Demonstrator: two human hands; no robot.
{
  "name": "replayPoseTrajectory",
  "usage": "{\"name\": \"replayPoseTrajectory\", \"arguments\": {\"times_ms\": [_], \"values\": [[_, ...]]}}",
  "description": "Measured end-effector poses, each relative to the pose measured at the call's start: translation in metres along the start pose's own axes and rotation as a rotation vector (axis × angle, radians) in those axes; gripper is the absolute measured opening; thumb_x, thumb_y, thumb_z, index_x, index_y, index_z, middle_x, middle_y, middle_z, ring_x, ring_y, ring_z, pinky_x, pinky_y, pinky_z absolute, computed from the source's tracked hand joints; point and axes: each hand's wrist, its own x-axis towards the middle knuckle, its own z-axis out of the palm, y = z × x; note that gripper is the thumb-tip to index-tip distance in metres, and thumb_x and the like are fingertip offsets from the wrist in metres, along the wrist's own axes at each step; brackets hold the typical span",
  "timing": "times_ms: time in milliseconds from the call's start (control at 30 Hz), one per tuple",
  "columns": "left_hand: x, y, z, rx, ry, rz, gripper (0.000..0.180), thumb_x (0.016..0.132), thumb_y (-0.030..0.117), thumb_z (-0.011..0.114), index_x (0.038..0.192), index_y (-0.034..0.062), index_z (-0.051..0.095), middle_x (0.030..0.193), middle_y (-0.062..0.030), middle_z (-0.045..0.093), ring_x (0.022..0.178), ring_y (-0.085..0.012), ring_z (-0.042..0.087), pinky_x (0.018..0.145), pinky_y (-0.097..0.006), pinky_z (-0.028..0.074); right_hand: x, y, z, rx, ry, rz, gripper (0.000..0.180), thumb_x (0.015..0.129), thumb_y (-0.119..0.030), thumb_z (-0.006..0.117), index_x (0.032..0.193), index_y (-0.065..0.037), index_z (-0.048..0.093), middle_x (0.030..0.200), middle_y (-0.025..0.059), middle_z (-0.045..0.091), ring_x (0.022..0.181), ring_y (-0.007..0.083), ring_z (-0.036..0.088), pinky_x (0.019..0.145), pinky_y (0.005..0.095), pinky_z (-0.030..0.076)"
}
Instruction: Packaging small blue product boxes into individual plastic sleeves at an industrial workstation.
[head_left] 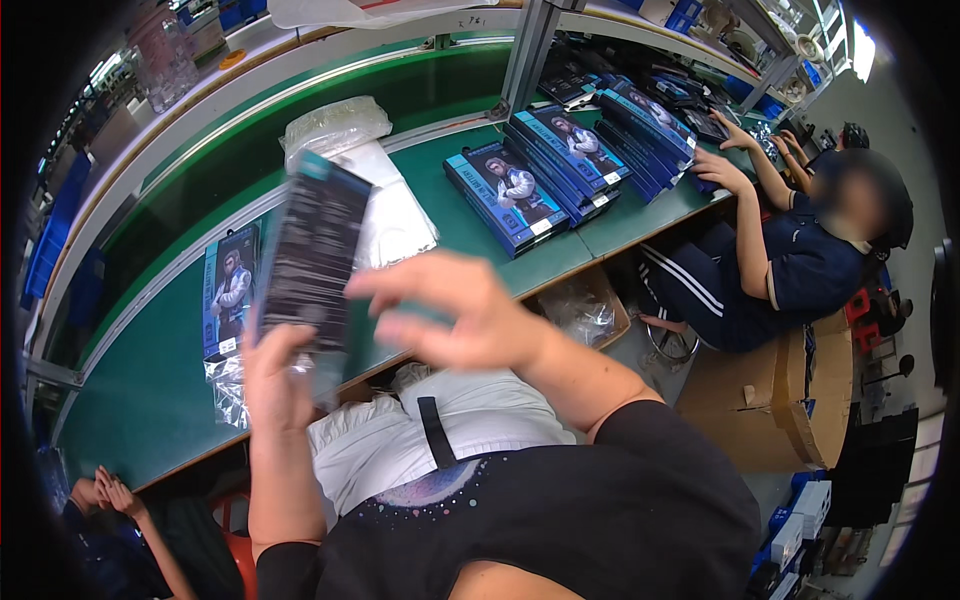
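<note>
My left hand [280,375] grips a flat dark retail box [315,240] by its lower end. The box stands tilted up, its dark printed face blurred by motion. Just right of it, my right hand [455,310] is raised with fingers stretched and apart, holding nothing; it too is smeared. Behind the held box, another blue picture box [230,290] lies on the green table [150,370], with clear plastic film [230,402] at its near end. Beyond my right hand lie flat white sheets or bags [398,210] and a bundle of clear plastic [335,122].
Stacks of blue boxes [510,195] run along the table to the right. A co-worker [830,230] sits there, reaching onto it. A metal post [528,60] carries the shelf above. A cardboard carton [760,400] stands at right. Another person's hands [112,492] show lower left.
</note>
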Motion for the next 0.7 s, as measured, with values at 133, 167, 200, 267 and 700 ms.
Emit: {"name": "replayPoseTrajectory", "arguments": {"times_ms": [133,167,200,267,700], "values": [[0.016,0.025,-0.04,0.727,0.171,0.797,0.048,0.079,-0.001,0.055,0.127,-0.0003,0.05,0.12,-0.0134,0.056,0.108,-0.0258,0.056,0.094,-0.032,0.043,0.01,0.049,-0.07,-0.499,0.432,0.103,0.025,0.081,-0.006,0.066,0.104,-0.001,0.064,0.086,0.0073,0.063,0.078,0.0173,0.06,0.074,0.0275,0.048],[0.022,0.023,-0.053,0.727,0.179,0.802,0.048,0.079,-0.001,0.055,0.127,-0.0003,0.05,0.12,-0.0134,0.056,0.108,-0.0258,0.056,0.094,-0.032,0.043,0.011,0.068,-0.093,-0.596,0.475,0.125,0.027,0.08,-0.011,0.068,0.104,-0.001,0.064,0.092,0.0089,0.063,0.084,0.0191,0.06,0.078,0.0293,0.047],[0.027,0.019,-0.063,1.027,0.219,0.795,0.048,0.081,0.006,0.058,0.128,0.0022,0.05,0.126,-0.0138,0.053,0.114,-0.0287,0.052,0.099,-0.036,0.038,0.012,0.075,-0.115,-0.788,0.53,0.138,0.034,0.077,-0.018,0.072,0.105,-0.001,0.063,0.1,0.0109,0.061,0.094,0.023,0.058,0.084,0.0336,0.046],[0.03,0.004,-0.073,1.716,0.34,0.603,0.052,0.084,0.026,0.062,0.131,0.0075,0.049,0.139,-0.0164,0.041,0.131,-0.0334,0.036,0.111,-0.047,0.021,0.009,0.101,-0.153,-1.022,0.518,0.314,0.066,0.071,-0.048,0.072,0.118,-0.005,0.057,0.117,0.0194,0.054,0.112,0.0339,0.049,0.095,0.0423,0.038],[0.062,-0.038,0.015,1.44,-0.402,1.092,0.032,0.072,-0.003,0.064,0.103,0.0044,0.064,0.114,-0.0099,0.06,0.108,-0.0308,0.053,0.092,-0.043,0.04,0.011,0.067,-0.108,-0.299,0.39,0.521,0.073,0.065,-0.035,0.08,0.124,-0.004,0.05,0.112,0.0132,0.054,0.105,0.0236,0.052,0.094,0.0349,0.042]]}}
